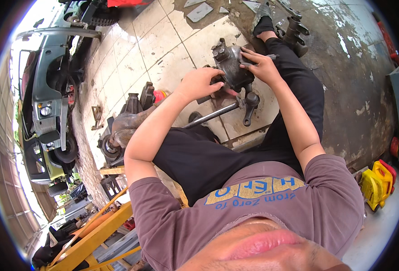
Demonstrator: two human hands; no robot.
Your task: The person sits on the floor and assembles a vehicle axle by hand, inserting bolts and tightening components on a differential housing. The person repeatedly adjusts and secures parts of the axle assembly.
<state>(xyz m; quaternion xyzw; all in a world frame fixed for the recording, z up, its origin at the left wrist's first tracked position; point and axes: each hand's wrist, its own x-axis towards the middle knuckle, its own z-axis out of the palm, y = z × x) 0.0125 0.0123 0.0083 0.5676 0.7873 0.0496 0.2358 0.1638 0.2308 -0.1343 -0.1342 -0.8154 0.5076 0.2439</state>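
A greasy grey metal gearbox-like casting (229, 61) stands between my legs on the tiled floor. My left hand (199, 83) grips its lower left side. My right hand (262, 67) lies over its right face, fingers pressed against the housing. A steel shaft (213, 116) with a forked black arm (250, 106) sticks out below the casting, resting on the floor. My black trousers and outstretched right leg run beside it.
Another dark metal part (296, 31) lies by my foot (262, 18). A rusty axle hub assembly (122, 131) sits at my left. Yellow steel stands (95, 235) are at lower left, a yellow and red container (378, 183) at right, a vehicle (50, 99) at far left.
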